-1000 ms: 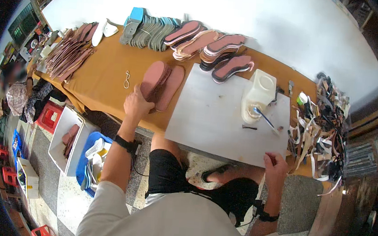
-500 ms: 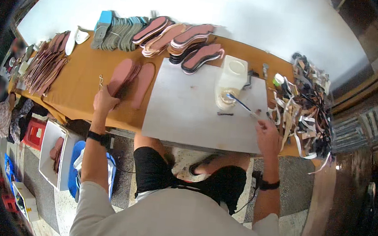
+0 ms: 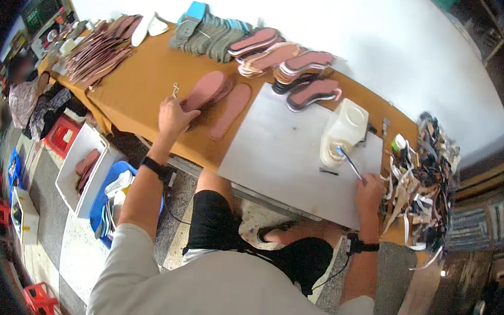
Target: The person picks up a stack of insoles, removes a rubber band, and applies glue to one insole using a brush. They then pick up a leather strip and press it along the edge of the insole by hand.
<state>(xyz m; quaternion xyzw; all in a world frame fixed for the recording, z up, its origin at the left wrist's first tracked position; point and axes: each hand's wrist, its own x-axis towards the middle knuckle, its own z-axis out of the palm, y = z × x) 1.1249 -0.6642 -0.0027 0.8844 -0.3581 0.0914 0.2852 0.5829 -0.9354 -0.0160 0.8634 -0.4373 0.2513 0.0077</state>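
At the near end of a short stack of pink insoles (image 3: 208,89), my left hand (image 3: 176,118) curls its fingers and thumb around the heel. One more pink insole (image 3: 232,111) lies flat just right of that stack. My right hand (image 3: 371,191) pinches the end of a thin brush (image 3: 352,164). The brush slants down to the left, its tip at the crusted opening of a whitish plastic container (image 3: 346,122). That container lies on a grey-white board (image 3: 276,153). A small dark strip (image 3: 328,171) lies beside its opening.
Layered insole stacks (image 3: 308,63) and grey-green pieces (image 3: 211,41) line the table's far side. A fanned pile of pink insoles (image 3: 102,54) sits far left, tangled straps (image 3: 423,184) far right. Below the left edge are a white bin (image 3: 77,169) and blue basket (image 3: 110,205).
The whole view has turned and shifted, so the table sits farther right and tilted. My left hand stays at the insole stack; my right hand still holds the brush at the container's opening.
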